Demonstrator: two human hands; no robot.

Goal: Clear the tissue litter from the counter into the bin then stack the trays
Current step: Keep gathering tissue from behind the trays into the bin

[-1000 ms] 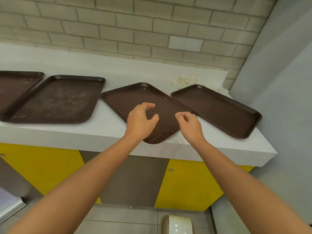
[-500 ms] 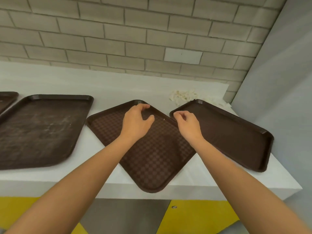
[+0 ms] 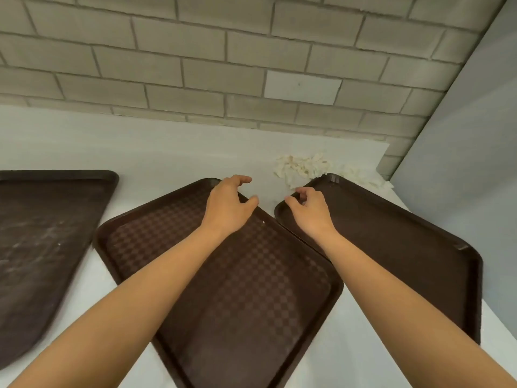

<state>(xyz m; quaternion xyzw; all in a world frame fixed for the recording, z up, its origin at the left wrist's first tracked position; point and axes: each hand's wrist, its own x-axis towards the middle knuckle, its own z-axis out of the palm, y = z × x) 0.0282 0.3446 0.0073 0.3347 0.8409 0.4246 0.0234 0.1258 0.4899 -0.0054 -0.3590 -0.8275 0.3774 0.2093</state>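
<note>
Crumpled white tissue litter [image 3: 305,167] lies on the white counter [image 3: 173,152] near the back right corner, partly behind the right brown tray [image 3: 397,247]. A checkered brown tray [image 3: 237,289] sits turned at an angle in the middle. A scuffed brown tray [image 3: 42,233] lies to the left. My left hand [image 3: 228,204] hovers over the far corner of the checkered tray, fingers loosely curled and holding nothing. My right hand [image 3: 309,207] is above the near-left corner of the right tray, fingers loosely curled and empty, a short way from the tissue.
A grey brick wall [image 3: 223,65] backs the counter. A plain grey wall [image 3: 470,163] closes off the right end. The checkered tray's near corner reaches the counter's front edge.
Both hands have moved forward over the trays toward the tissue at the back, and my view has come closer to the counter. The trays and tissue have not moved.
</note>
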